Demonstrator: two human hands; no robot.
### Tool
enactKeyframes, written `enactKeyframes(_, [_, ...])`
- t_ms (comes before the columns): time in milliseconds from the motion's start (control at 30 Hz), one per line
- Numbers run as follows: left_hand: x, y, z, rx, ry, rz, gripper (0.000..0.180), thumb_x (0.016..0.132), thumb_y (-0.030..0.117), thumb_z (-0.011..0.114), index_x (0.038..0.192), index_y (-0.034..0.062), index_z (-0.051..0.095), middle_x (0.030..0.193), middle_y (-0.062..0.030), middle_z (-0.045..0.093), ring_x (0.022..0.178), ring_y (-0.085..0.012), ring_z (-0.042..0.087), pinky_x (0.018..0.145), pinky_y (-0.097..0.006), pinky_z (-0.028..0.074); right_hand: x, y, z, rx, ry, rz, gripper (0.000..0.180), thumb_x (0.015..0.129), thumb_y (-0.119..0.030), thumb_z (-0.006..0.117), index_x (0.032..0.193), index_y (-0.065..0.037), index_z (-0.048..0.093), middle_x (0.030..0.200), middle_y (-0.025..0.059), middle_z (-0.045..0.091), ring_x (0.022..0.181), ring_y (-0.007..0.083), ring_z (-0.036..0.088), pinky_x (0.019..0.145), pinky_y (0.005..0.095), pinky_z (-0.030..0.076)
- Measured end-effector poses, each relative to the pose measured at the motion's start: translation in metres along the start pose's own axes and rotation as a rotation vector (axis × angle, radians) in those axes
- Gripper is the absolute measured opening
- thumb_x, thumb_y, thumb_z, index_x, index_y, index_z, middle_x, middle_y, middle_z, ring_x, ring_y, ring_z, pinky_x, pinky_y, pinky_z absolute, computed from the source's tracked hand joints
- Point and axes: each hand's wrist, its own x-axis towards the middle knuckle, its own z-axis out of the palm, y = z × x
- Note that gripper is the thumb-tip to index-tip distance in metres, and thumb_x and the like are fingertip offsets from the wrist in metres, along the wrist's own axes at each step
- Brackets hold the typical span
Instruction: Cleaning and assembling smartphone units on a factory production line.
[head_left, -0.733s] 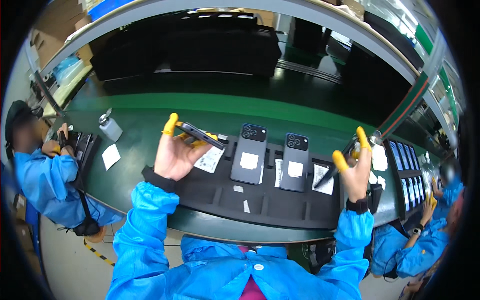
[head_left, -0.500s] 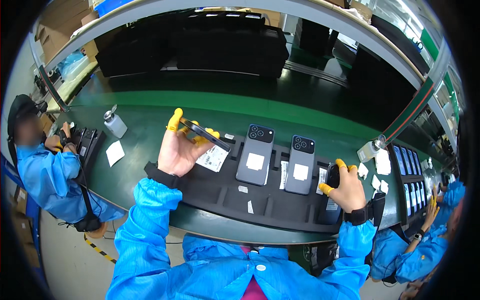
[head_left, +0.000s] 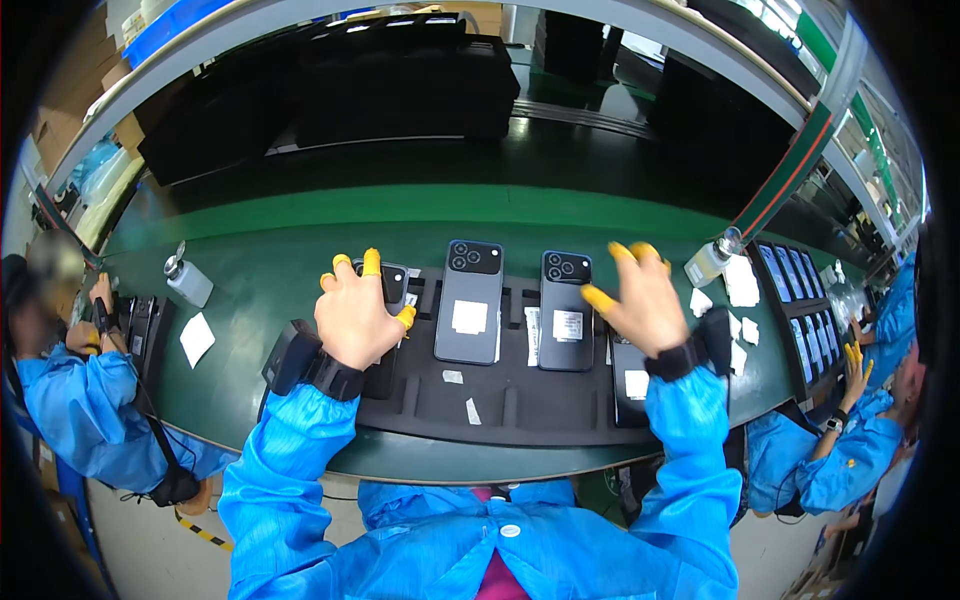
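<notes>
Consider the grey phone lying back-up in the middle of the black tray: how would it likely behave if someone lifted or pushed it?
The grey phone looks like a flat, rigid slab, so it would probably stay stiff and not roll or tip. Its smooth, glossy back suggests it may be slippery. Lying in a slot of the black tray, it would likely resist a sideways push. The raised camera lenses look fragile.

Surface: we see a green workbench [head_left: 300,250] curving across the view.
Middle: a black slotted tray [head_left: 500,405] lies flat on it in front of us.
Left: a small clear dispenser bottle [head_left: 187,280] stands near a white paper square [head_left: 196,338].
Right: another dispenser bottle [head_left: 710,262] stands beside scattered white paper scraps [head_left: 742,285]; a dark tray of phones [head_left: 800,305] lies further right.
</notes>
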Motion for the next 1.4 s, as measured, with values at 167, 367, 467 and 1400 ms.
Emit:
enactKeyframes(167, [0.003, 0.005, 0.007, 0.102, -0.15, 0.047, 0.081, 0.073, 0.045, 0.077, 0.133, -0.0017, 0.05, 0.118, -0.0244, 0.052, 0.111, -0.0402, 0.052, 0.084, -0.045, 0.053, 0.048, -0.042, 0.036, -0.052, -0.16, 0.178, 0.079, 0.082, -0.057, 0.065, 0.134, 0.0, 0.048, 0.128, 0.0274, 0.048, 0.11, 0.0444, 0.056, 0.088, 0.0492, 0.051])
enactKeyframes(367, [0.033, 0.037, 0.007, -0.047, 0.087, 0.09, 0.079, 0.08, 0.057, 0.066, 0.128, -0.0059, 0.054, 0.108, -0.0244, 0.061, 0.1, -0.0382, 0.06, 0.076, -0.043, 0.053, 0.051, -0.058, 0.019, 0.054, -0.309, 0.196, 0.077, 0.077, -0.039, 0.073, 0.134, 0.005, 0.045, 0.128, 0.0326, 0.046, 0.117, 0.0445, 0.053, 0.092, 0.0464, 0.05])
enactKeyframes(467, [0.057, 0.071, 0.032, 0.045, 0.109, 0.101, 0.096, 0.077, 0.075, 0.056, 0.127, -0.0071, 0.054, 0.094, -0.022, 0.067, 0.089, -0.0374, 0.065, 0.073, -0.04, 0.053, 0.029, -0.063, -0.002, 0.281, 0.025, 0.049, 0.082, 0.071, -0.022, 0.076, 0.138, 0.006, 0.038, 0.129, 0.0325, 0.043, 0.119, 0.0482, 0.049, 0.098, 0.0457, 0.047])
enactKeyframes(1400, [-0.018, 0.025, -0.031, -1.023, -0.005, 0.84, 0.097, 0.059, 0.011, 0.088, 0.143, 0.0048, 0.041, 0.13, -0.015, 0.055, 0.125, -0.0316, 0.051, 0.107, -0.038, 0.04, -0.036, -0.029, -0.012, 0.779, 0.127, -0.581, 0.094, 0.055, 0.003, 0.086, 0.138, -0.012, 0.045, 0.145, 0.0193, 0.034, 0.13, 0.0368, 0.043, 0.108, 0.0416, 0.039])
